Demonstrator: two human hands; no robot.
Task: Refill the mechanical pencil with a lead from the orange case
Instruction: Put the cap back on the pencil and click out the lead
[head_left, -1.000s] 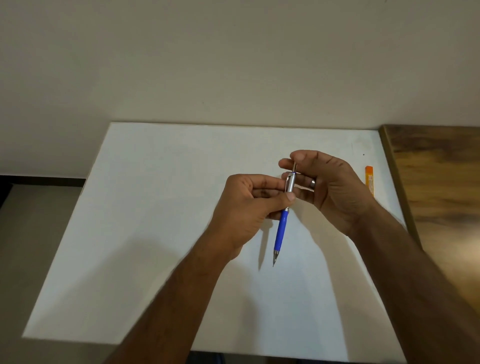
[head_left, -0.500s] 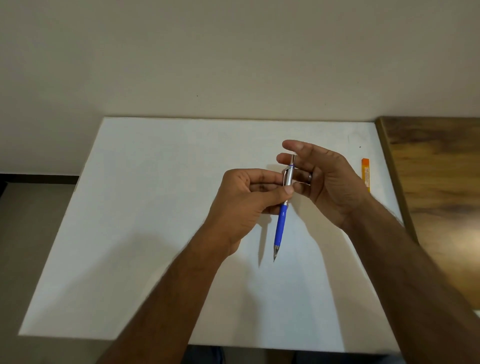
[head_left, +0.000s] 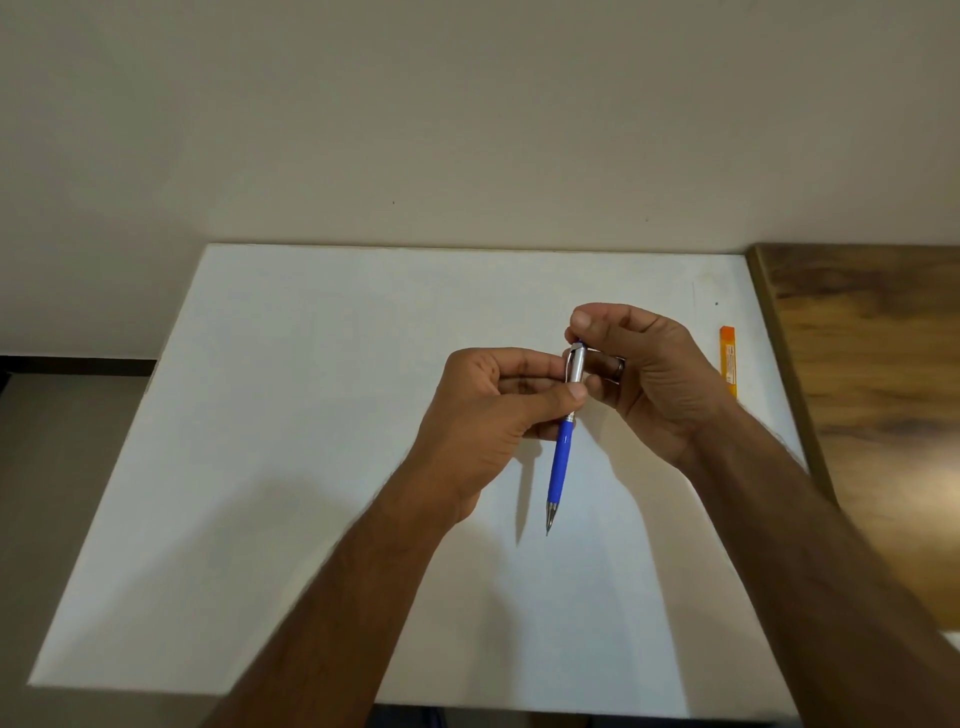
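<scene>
The mechanical pencil (head_left: 562, 452) has a blue grip and a silver upper barrel. It hangs tip-down above the white board. My left hand (head_left: 493, 410) pinches its silver barrel between thumb and fingers. My right hand (head_left: 644, 374) has its thumb and forefinger closed on the pencil's top end, hiding the cap; a ring shows on one finger. The orange lead case (head_left: 729, 361) lies flat on the board just right of my right hand, touched by neither hand.
A white board (head_left: 311, 415) covers the work area in front of a plain wall. A brown wooden surface (head_left: 872, 364) adjoins its right edge. To the left the board ends above a darker floor.
My right hand's fingers, spread open behind the pencil top half a second ago, have now closed down onto the top end. The left hand keeps its hold on the barrel.
</scene>
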